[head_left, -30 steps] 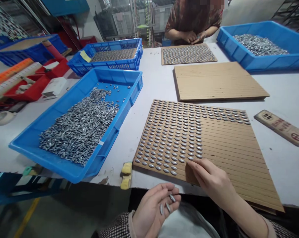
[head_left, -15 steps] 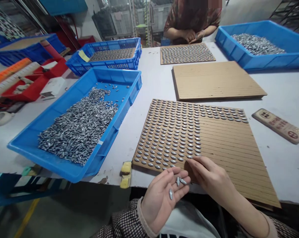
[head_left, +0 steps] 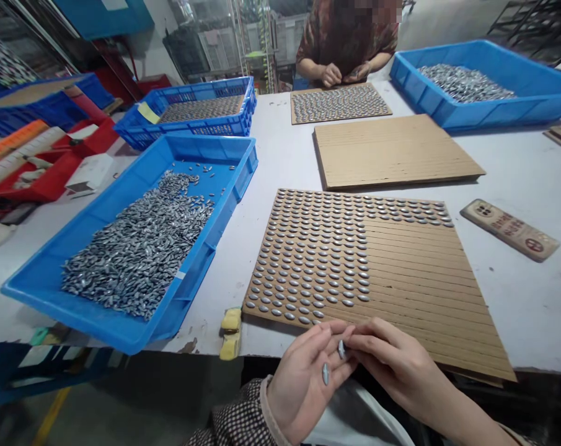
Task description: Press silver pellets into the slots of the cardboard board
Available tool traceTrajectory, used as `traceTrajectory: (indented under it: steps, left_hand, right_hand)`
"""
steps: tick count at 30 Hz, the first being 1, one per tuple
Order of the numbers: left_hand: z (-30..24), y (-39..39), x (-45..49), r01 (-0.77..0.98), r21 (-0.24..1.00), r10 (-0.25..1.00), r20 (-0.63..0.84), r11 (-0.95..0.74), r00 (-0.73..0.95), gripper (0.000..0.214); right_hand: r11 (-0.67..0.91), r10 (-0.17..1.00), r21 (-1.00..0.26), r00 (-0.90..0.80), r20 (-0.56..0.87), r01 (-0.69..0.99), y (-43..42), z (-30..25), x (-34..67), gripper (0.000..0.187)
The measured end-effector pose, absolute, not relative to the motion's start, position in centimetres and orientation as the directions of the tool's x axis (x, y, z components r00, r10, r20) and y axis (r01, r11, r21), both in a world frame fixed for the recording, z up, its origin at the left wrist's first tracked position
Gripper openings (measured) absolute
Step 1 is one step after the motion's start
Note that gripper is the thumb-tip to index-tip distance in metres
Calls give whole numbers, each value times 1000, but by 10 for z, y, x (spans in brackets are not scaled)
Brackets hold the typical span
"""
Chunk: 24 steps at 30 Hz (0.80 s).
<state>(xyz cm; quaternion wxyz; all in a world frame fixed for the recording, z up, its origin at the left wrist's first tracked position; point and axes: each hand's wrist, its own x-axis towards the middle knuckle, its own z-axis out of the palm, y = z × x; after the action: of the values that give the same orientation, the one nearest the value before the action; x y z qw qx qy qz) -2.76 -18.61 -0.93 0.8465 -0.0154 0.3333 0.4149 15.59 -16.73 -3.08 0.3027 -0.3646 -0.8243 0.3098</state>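
Palm up at the front edge of the table, my left hand [head_left: 299,384] cradles small silver spindle-shaped metal pieces. One metal piece [head_left: 325,374] lies on the palm. Another silver piece [head_left: 341,349] is at my left fingers, where the pinched fingertips of my right hand [head_left: 401,359] meet it. Just beyond my hands lies a grooved cardboard sheet [head_left: 419,272]. Rows of the same pieces cover its left part and a strip along its far edge; bare grooves show on the right. My hands hide part of its near edge.
To the left stands a blue tray [head_left: 248,162] heaped with silver pieces. Stacked cardboard [head_left: 396,148] lies beyond the sheet, and a printed plaque [head_left: 510,229] to the right. Yellow blocks [head_left: 230,333] sit at the table edge. A co-worker's hands [head_left: 340,74] are over another filled sheet [head_left: 340,104].
My right hand has come back from the sheet's near edge to the fingers of my left hand. The view has shifted slightly, and the co-worker's hands have moved apart.
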Motion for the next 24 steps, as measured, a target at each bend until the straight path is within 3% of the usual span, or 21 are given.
traceTrajectory:
  steps: [6,12,17,24]
  left_hand:
    - [-11,-189,-28,-663,293,677,-587,689,444,22]
    - [-11,-186,-24,-642,314,671,-597,700,440,22]
    - [-11,-183,-20,-651,305,665,-617,695,421,25]
    - [-11,-184,-20,-661,291,653,-644,691,399,29]
  right_hand:
    - [503,825,-766,-488,287,401,-170,-33,164,25]
    - [574,813,-637,-450,369,515,-173,-40,166,29]
    - [552,832,-622,-423,360,555,-165,-46,175,24]
    - [585,806,-394,-457,375,709,-144,-64,184,23]
